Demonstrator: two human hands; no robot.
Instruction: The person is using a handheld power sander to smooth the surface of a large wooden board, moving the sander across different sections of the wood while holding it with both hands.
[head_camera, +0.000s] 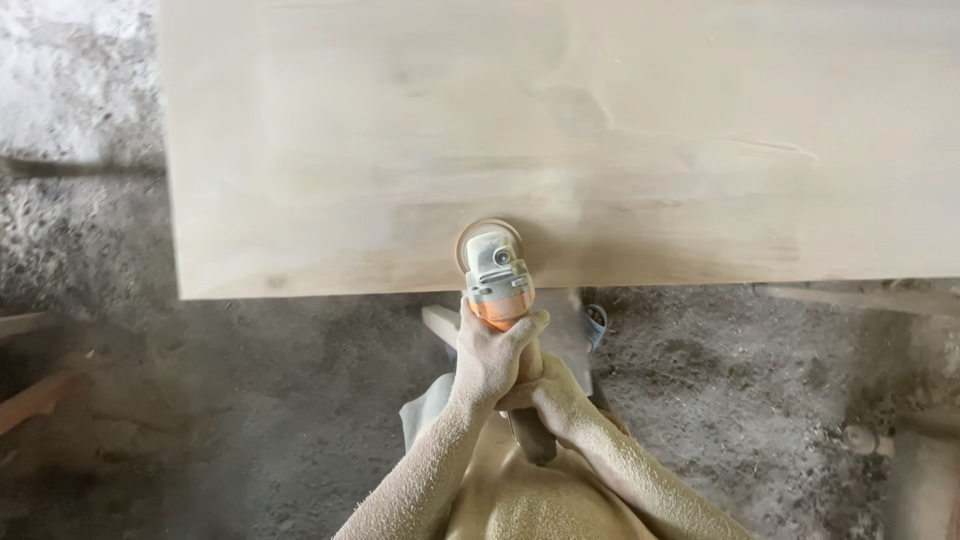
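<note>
Both hands clenched on orange sander (497, 275): left hand (487, 355), right hand (553, 398). Disc at wood panel (560, 120) near edge. Panel looks mostly smooth; near-edge strip seemingly left.

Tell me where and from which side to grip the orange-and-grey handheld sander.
Grip the orange-and-grey handheld sander along its long rear body, from the near side, where the left hand and right hand wrap it. Its round disc end lies against the pale wooden board, so probably avoid that end.
</note>
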